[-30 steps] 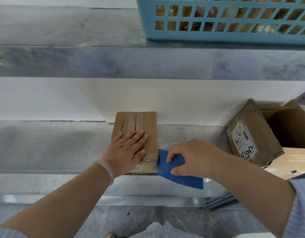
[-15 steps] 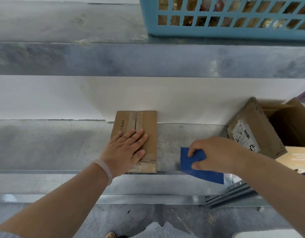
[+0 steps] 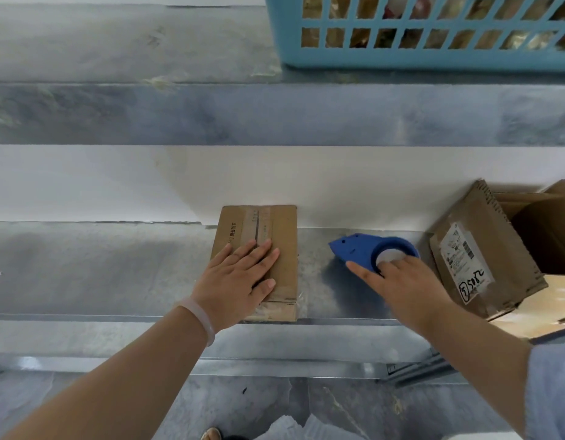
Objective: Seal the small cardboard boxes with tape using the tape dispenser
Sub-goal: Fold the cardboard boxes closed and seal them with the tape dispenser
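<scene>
Head view, packing station. **Grey metal shelf**: carries all task items. A light-blue plastic lattice basket sits on the tier above. A large open brown cardboard carton w/ white shipping label lies tilted at far right.

**Small flat brown cardboard box**: centre of shelf. Its long axis runs from the shelf's front edge to the back wall, and a clear tape strip already runs along that axis over the top seam.

**Left hand**: flat on the box lid w/ fingers straight and spread. It presses down and grips nothing. The forearm comes in from lower left, w/ a white bracelet at the wrist.

**Right hand**: palm down w/ fingers extended. The index finger lies along the near edge of the tool and the other tips are on the roll's hub. The grip is open, touching but not wrapped round anything.

**Blue plastic tape dispenser**: lies flat on its side, right of the box and apart from it, w/ bare shelf between. Its pointed nose faces left toward the box and its round roll end faces right.

Key relation: the tool is directly under and ahead of the right hand, so that hand is far nearer. Any re-grasp probably needs the fingers to curl round the round end, nose leading toward the box.
</scene>
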Demonstrator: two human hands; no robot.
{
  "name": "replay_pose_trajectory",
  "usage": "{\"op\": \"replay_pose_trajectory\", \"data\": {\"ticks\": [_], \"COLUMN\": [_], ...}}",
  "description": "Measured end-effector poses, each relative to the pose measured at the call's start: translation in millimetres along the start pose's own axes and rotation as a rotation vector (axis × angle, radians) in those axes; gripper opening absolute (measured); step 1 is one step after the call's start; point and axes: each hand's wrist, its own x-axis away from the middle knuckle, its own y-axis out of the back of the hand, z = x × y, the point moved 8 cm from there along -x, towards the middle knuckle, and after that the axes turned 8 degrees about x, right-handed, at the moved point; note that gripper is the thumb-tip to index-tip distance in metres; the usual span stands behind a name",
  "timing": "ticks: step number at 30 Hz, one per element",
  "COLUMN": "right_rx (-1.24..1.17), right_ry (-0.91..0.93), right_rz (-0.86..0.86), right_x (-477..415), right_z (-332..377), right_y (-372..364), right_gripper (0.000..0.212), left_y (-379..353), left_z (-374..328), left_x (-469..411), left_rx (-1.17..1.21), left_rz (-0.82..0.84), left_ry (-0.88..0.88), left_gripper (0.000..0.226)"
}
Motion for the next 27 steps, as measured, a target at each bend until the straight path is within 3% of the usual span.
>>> {"op": "replay_pose_trajectory", "data": {"ticks": [5, 9, 12, 14, 16, 19, 23, 27], "right_rx": [-0.028, -0.196, -0.225, -0.303, -0.519, -0.910, -1.579, -1.943], "right_ry": [-0.088, -0.103, -0.125, -0.182, -0.247, -0.229, -0.115, -0.237], "right_rz": [0.049, 0.020, 0.052, 0.044, -0.038, -0.224, -0.160, -0.121], "right_x": [7.5, 5.6, 1.1, 6.9, 20.6, 37.8, 0.8, -28.2], "right_z": [32.1, 53.6, 57.2, 55.5, 55.8, 66.8, 109.0, 136.5], "right_y": [-29.6, -46.4, -36.6, -33.3, -20.7, 21.2, 49.5, 44.1], "right_gripper": [0.092, 0.064, 0.058, 0.065, 0.070, 0.058, 0.070, 0.071], "left_y": [-0.3, -1.7, -1.1, -0.2, -0.6, -2.1, -3.9, -5.8], "left_z": [0.0, 0.2, 0.6, 0.9, 0.7, 0.8, 0.4, 1.5], "left_x": [-1.1, -1.0, -0.4, 0.3, 0.4, -0.9, -0.6, -0.3], "left_rx": [0.013, 0.008, 0.021, 0.031, 0.025, 0.014, 0.022, 0.024], "left_rz": [0.000, 0.008, 0.005, 0.002, 0.004, 0.002, -0.007, 0.004], "left_ry": [0.005, 0.005, 0.006, 0.005, 0.004, 0.001, -0.014, -0.024], "left_gripper": [0.074, 0.073, 0.074, 0.074, 0.074, 0.074, 0.070, 0.071]}}
